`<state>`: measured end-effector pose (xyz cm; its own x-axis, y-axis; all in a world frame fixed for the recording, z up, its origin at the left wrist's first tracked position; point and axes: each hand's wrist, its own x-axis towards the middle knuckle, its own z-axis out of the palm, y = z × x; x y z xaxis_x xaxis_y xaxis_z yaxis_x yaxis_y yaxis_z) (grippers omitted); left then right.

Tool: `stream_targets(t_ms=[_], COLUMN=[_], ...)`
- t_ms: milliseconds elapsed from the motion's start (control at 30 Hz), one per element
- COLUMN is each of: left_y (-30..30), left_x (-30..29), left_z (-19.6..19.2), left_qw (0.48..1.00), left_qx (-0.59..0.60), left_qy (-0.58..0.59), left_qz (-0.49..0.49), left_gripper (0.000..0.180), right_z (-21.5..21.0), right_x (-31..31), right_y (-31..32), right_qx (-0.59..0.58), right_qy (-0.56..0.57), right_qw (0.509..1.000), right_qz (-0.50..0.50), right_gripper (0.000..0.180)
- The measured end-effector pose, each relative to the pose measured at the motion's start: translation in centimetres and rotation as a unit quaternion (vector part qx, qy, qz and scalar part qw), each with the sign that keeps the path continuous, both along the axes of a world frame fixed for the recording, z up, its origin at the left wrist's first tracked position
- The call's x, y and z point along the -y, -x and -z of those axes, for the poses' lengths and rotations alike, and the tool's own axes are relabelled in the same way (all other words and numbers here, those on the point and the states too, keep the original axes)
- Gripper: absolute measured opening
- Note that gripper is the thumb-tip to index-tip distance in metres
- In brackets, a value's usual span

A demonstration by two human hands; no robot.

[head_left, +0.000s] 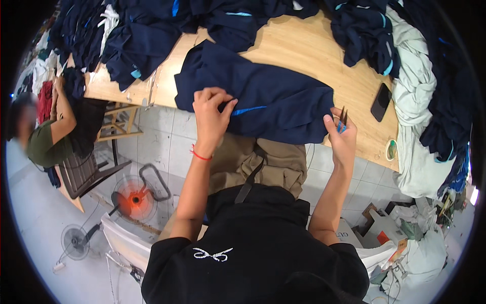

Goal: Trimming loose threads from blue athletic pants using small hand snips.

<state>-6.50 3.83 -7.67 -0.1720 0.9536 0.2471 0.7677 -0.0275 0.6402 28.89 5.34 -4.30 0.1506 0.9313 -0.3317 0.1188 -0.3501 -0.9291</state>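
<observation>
Head view, landmark = wooden table [295, 43]. Navy garment [283, 93] lies across table's near edge, blue strip [249, 110] facing up. Left hand [213, 110]: thumb and fingers closed in a pinch over the garment near the strip; can't tell if anything's between the tips. Right hand [341, 133]: gripping snips [342, 127], blades up, at the garment's right end over table's near edge. Phone [381, 103] on table's right part. Pale cloth [412, 61] over table's right end. More navy garments [230, 25] heaped along table's far side. Co-worker [43, 142] at table's left end.
</observation>
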Motion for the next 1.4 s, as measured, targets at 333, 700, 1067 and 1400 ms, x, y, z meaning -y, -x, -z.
stream_targets(t_ms=[333, 700, 1067, 1400], left_y=[-3.1, 7.6, -7.6, -4.4], left_x=[-9.3, -3.4, 1.3, 1.6], left_z=[-13.5, -3.7, -0.1, 0.2], left_qw=[0.852, 0.951, 0.992, 0.986], left_qx=[0.464, 0.181, 0.101, 0.136], left_qy=[-0.235, -0.128, -0.067, 0.09], left_qz=[0.061, -0.215, -0.027, -0.017], left_gripper=[0.011, 0.03, 0.048, 0.031], right_z=[-11.9, -4.4, 1.8, 6.8], right_x=[-0.6, 6.0, -6.5, -7.3], right_y=[-2.9, 3.9, 1.9, 1.7], right_qx=[-0.148, 0.032, 0.255, 0.427], right_qy=[-0.368, -0.044, -0.195, -0.239], right_qw=[0.891, 0.998, 0.946, 0.869], right_qz=[0.22, -0.045, 0.04, 0.073], right_gripper=[0.022, 0.025, 0.033, 0.049])
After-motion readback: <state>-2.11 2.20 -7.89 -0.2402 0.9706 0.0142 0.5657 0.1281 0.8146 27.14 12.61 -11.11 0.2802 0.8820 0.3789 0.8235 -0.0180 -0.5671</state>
